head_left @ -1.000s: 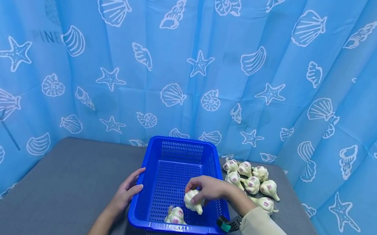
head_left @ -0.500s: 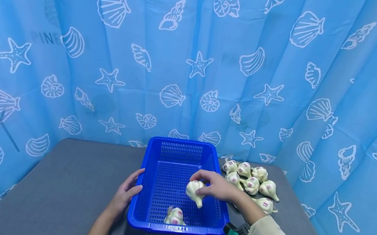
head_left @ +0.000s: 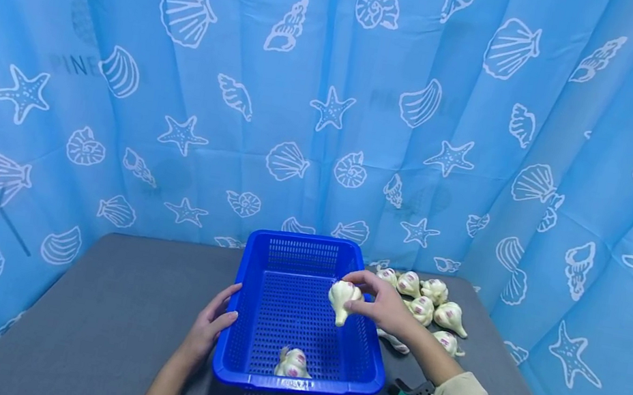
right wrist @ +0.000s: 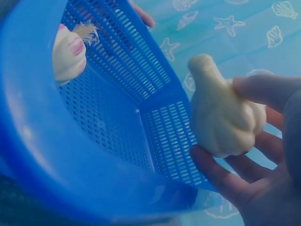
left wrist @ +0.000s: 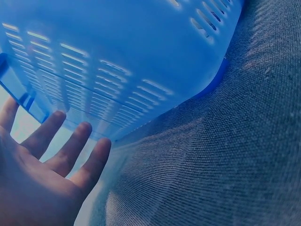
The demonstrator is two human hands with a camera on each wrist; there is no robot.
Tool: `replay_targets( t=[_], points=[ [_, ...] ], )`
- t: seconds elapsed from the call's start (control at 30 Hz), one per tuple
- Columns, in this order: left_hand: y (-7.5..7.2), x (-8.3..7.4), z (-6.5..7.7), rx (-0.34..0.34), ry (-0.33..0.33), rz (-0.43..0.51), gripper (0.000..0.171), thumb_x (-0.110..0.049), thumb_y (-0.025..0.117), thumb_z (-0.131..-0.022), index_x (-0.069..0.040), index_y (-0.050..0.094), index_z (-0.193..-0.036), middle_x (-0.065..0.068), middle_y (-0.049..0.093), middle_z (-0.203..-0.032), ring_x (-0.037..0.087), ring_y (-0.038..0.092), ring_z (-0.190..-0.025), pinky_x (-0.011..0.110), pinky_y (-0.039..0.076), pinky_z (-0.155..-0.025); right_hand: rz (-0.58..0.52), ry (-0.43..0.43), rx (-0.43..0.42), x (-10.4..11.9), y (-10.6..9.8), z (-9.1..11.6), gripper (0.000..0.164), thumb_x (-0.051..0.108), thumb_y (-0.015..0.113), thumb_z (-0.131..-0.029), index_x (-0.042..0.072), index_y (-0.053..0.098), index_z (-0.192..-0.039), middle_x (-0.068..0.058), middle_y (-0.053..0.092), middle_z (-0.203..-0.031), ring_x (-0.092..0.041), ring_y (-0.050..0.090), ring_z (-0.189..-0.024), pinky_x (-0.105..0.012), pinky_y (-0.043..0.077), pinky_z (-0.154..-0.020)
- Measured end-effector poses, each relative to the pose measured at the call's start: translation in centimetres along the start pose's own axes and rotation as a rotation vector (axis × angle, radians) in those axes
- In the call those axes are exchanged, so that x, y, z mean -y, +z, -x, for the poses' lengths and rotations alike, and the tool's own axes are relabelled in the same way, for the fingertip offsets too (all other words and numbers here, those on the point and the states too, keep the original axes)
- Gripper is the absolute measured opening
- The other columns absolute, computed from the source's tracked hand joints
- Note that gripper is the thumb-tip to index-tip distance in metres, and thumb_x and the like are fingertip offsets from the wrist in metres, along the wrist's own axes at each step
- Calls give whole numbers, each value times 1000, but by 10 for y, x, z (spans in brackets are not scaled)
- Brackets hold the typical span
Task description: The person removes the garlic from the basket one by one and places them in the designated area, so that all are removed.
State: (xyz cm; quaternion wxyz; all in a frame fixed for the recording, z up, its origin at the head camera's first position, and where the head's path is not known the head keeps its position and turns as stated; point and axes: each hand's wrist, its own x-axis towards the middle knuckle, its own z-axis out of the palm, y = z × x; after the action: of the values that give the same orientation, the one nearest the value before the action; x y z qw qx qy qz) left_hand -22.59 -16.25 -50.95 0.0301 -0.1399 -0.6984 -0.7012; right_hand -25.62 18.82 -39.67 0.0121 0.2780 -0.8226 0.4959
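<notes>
A blue plastic basket with slotted walls stands on the table. My right hand pinches a garlic bulb between thumb and fingers, above the right side of the basket. In the right wrist view the held garlic bulb has its stem pointing up. More garlic lies inside at the near end, partly hidden by the rim. My left hand touches the basket's left side. Its fingers are extended along the slotted outer wall in the left wrist view.
Several garlic bulbs lie grouped on the grey table to the right of the basket, some behind my right arm. A blue curtain with shell and starfish prints hangs behind the table and on both sides.
My right hand has risen from low inside the basket and shifted right and away from me, carrying the garlic bulb. The left hand and basket have stayed put.
</notes>
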Motion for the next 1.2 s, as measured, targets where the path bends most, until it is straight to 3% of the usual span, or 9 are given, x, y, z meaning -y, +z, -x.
replay_targets(
  t=[0.2,0.33,0.8,1.2],
  points=[
    [0,-1,0,1,-5,6,53,-19,51,-99,-19,37,-150,22,34,-150,46,38,-131,62,40,-96,6,10,-117,-6,-8,6,40,11,75,-85,0,61,-120,-15,63,-118,-35,58,-112,-44,48,-89],
    [1,-1,1,-1,-10,7,53,-19,51,-99,-20,37,-150,21,34,-150,45,38,-131,62,39,-97,15,17,-179,-9,-15,12,41,10,74,-85,0,60,-122,-16,62,-120,-34,58,-111,-34,49,-86],
    [2,-5,2,1,-11,13,53,-19,51,-99,-19,36,-150,21,34,-150,45,38,-131,62,40,-96,70,95,-331,-24,-45,43,45,8,69,-90,-4,53,-131,-25,54,-129,-41,54,-113,-23,50,-78],
    [1,-4,2,3,-13,15,53,-19,51,-99,-20,37,-150,21,33,-151,45,38,-132,62,39,-97,183,127,-476,-50,-70,71,42,4,66,-91,-5,54,-129,-24,53,-130,-36,52,-113,-14,44,-76]
  ],
)
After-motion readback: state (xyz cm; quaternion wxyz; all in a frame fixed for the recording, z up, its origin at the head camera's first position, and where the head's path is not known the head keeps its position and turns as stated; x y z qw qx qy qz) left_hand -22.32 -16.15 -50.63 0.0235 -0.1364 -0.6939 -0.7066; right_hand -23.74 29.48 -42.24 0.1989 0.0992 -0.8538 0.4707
